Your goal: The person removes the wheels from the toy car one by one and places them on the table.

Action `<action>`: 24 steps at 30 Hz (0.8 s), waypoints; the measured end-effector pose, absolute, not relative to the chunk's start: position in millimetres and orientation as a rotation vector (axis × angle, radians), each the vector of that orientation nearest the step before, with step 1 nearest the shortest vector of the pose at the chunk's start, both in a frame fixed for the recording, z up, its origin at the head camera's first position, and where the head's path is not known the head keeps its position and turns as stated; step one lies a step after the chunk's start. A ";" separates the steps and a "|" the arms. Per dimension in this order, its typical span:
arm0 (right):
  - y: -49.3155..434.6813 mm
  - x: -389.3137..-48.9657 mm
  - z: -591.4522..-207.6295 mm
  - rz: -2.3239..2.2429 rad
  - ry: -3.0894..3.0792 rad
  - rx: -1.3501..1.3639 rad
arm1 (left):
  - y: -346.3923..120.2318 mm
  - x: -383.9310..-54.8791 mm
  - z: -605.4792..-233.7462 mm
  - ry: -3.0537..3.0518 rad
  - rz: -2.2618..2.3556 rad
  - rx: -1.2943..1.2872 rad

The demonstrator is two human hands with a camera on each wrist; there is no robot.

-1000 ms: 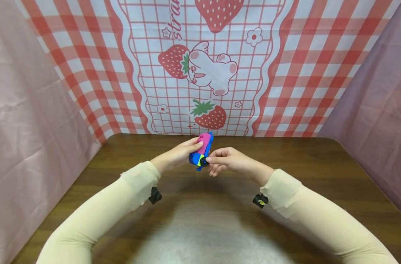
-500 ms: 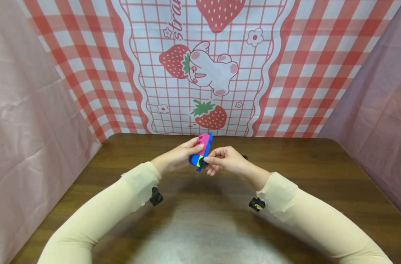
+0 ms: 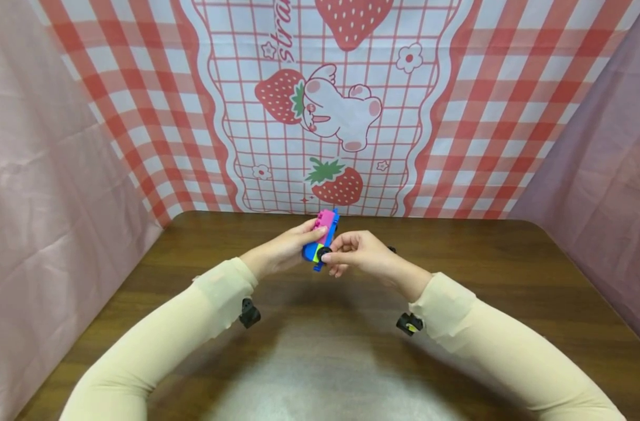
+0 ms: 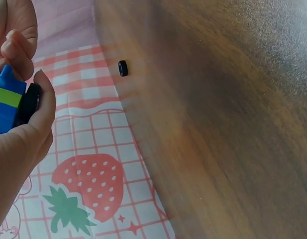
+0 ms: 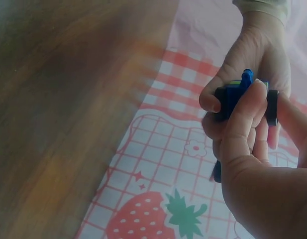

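Observation:
My left hand (image 3: 293, 245) grips a toy car (image 3: 327, 225) built of pink, blue and lime-green blocks, its thumb lying over the pink part. The car is held tilted above the table, its blue end towards me. With its thumb, my right hand (image 3: 367, 254) presses a black toy wheel (image 3: 324, 254) against the car's side by the lime-green block. In the right wrist view that wheel (image 5: 272, 107) sits between the right thumb and the car, the other right fingers curled across the blue end. Another black wheel (image 4: 30, 102) shows by the left hand's fingers.
A loose black wheel (image 4: 123, 68) stands on the wooden table (image 3: 330, 362), partly behind the right hand in the head view. A strawberry-print cloth (image 3: 336, 117) hangs along the table's back edge, with pink curtains (image 3: 57, 146) at both sides.
My right hand has shifted slightly left and in towards the car, bringing the wheel against its side. The loose wheel has come into sight behind that hand. The left hand keeps its grip.

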State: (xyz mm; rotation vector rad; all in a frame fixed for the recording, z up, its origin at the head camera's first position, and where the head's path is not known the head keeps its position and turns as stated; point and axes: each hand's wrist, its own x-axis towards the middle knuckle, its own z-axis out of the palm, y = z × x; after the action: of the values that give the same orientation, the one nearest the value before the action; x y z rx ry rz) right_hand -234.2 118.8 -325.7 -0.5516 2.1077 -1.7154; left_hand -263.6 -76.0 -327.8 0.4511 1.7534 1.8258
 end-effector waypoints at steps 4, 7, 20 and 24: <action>117.9 -234.6 -324.2 -1.730 2.103 -0.537 | -76.0 -264.0 -328.5 1.744 1.842 0.435; 118.1 -235.0 -324.3 -1.755 2.081 -0.529 | -75.9 -264.2 -328.4 1.736 1.854 0.415; 122.8 -236.2 -325.0 -1.780 2.047 -0.546 | -81.3 -262.3 -331.6 1.787 1.775 0.458; 122.6 -237.3 -325.6 -1.741 2.040 -0.641 | -80.6 -260.4 -332.4 1.886 1.758 0.442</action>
State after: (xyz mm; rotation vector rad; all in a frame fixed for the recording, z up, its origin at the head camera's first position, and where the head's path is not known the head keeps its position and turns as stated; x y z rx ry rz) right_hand -237.3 122.6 -325.6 -0.6407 2.0404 -1.7412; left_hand -260.4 -80.6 -332.4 0.4421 1.8859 1.7582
